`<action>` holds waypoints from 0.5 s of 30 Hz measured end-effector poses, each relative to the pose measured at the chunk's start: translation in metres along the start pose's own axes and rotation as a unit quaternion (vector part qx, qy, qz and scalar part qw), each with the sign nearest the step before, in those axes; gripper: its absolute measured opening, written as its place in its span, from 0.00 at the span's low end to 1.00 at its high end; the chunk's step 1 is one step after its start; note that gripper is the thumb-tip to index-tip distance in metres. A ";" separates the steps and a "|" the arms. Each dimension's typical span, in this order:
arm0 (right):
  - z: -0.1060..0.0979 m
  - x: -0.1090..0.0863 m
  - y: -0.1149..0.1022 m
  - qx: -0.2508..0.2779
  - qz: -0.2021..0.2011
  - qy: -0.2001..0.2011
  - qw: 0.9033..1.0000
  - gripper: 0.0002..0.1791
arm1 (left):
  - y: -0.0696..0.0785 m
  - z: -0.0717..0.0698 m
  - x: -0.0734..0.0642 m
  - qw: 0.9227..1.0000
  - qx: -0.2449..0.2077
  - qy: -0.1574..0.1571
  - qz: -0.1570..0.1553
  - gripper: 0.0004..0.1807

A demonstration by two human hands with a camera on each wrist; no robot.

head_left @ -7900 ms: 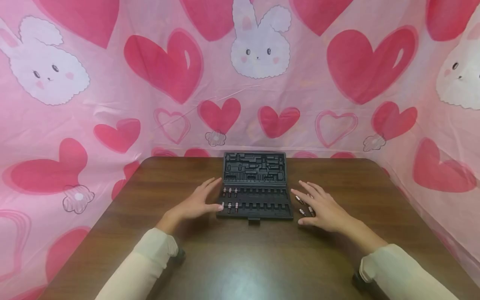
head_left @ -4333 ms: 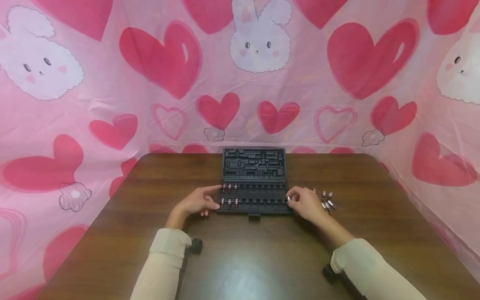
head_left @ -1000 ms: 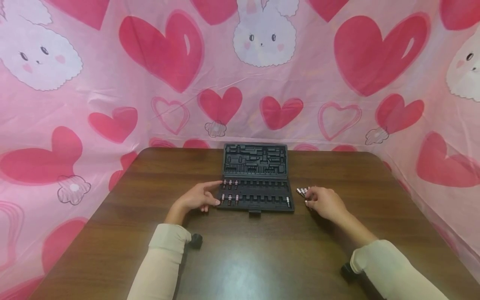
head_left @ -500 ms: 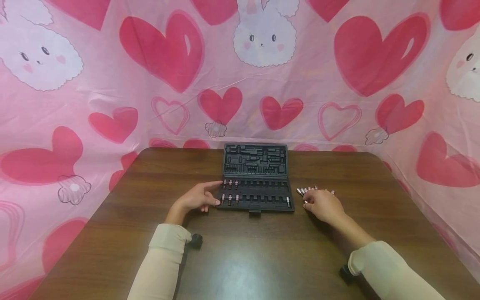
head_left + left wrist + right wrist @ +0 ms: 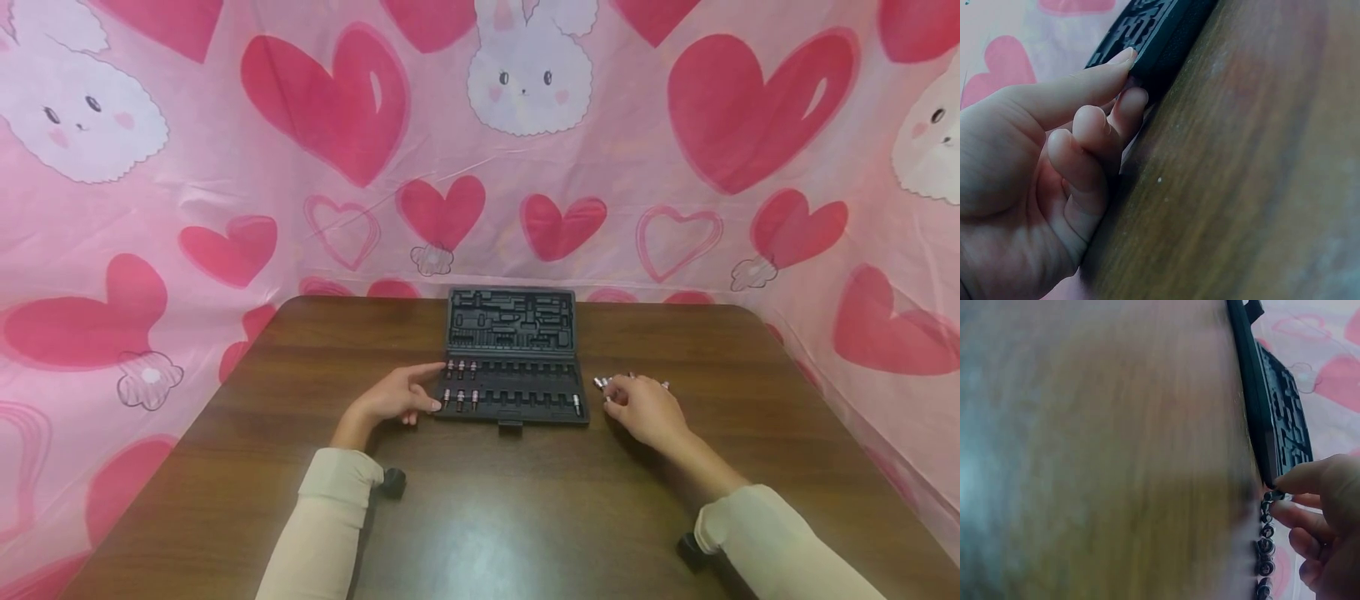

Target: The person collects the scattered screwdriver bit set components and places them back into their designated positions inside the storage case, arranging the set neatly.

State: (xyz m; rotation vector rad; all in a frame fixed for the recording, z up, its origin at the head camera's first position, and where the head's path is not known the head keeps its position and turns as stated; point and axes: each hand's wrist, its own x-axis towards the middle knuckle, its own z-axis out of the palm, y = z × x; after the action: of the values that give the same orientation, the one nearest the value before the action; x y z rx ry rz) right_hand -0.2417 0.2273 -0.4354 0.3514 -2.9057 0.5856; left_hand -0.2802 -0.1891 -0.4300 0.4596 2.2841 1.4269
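Observation:
A black socket case [image 5: 525, 408] lies with its lid raised. Several bit sockets [image 5: 461, 400] fill slots at its left, and one silver socket [image 5: 576, 405] sits in the front row's right-end slot. My left hand [image 5: 393, 395] holds the case's left side, thumb [image 5: 1124, 57] on the front corner and index finger reaching farther back. Right of the case, my right hand [image 5: 647, 408] pinches a bit socket [image 5: 1277, 495] between thumb and index finger, low over the table. More loose bit sockets [image 5: 1266, 545] lie under and beside this hand, partly hidden by it.
The brown wooden table [image 5: 480, 500] carries the case near its far edge. A latch [image 5: 511, 428] juts from the case's front. The moulded lid [image 5: 512, 321] stands up at the back. Pink heart-patterned cloth [image 5: 555, 225] hangs around the table.
Since several seconds ago, a socket has gone into the right-end front slot and my right hand has returned to the loose ones. Lately it has shifted slightly left; my left hand stays put.

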 end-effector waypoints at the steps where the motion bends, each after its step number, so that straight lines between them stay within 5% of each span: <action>1: 0.000 0.000 -0.001 0.007 -0.003 0.004 1.000 0.06 | -0.004 0.000 0.002 1.000 0.001 0.002 0.000 0.40; 3: 0.001 0.000 -0.002 0.021 -0.009 0.010 1.000 0.06 | -0.013 -0.001 0.007 1.000 0.005 0.005 -0.003 0.40; 15: 0.006 0.003 -0.013 0.050 -0.022 0.044 0.998 0.04 | -0.014 -0.001 0.007 1.000 0.003 0.005 -0.001 0.39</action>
State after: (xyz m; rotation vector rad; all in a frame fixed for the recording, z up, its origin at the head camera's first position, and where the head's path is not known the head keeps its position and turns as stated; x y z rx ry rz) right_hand -0.2419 0.2129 -0.4359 0.3910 -2.7841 0.7219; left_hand -0.2878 -0.1928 -0.4436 0.4524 2.2963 1.4247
